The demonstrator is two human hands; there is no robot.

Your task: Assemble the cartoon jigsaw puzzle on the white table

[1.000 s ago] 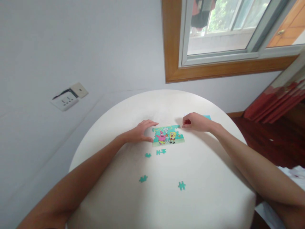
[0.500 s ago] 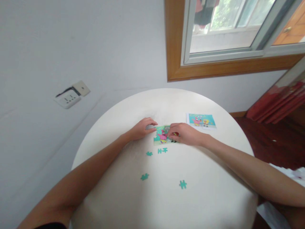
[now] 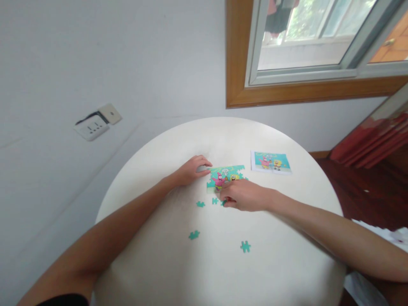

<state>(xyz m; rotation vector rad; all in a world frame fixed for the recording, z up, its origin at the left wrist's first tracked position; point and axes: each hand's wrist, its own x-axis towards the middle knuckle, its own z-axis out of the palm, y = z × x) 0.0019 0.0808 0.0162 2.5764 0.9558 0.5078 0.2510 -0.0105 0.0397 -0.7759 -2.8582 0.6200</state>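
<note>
A partly joined jigsaw puzzle (image 3: 218,173) with cartoon figures lies in the middle of the white table; its right edge is jagged. At its left edge rests my left hand (image 3: 193,169), thumb and fingers apart, fingertips touching the corner. My right hand (image 3: 245,195) is bent over the puzzle's lower side and hides part of it. Its thumb and forefinger are closed on a small teal puzzle piece (image 3: 222,203), mostly covered by the fingers. Beside that lies another loose teal piece (image 3: 214,201), with one more piece (image 3: 200,204) to its left.
Nearer to me lie two more teal pieces, one at left (image 3: 194,235) and one at right (image 3: 245,246). A picture card (image 3: 270,162) with the same cartoon lies at the back right of the round table (image 3: 178,272). Behind it stand a wall and a window.
My right hand has moved from the puzzle's right part down towards me, to the loose pieces below it. More of the puzzle's right side shows. My left hand has stayed in place.
</note>
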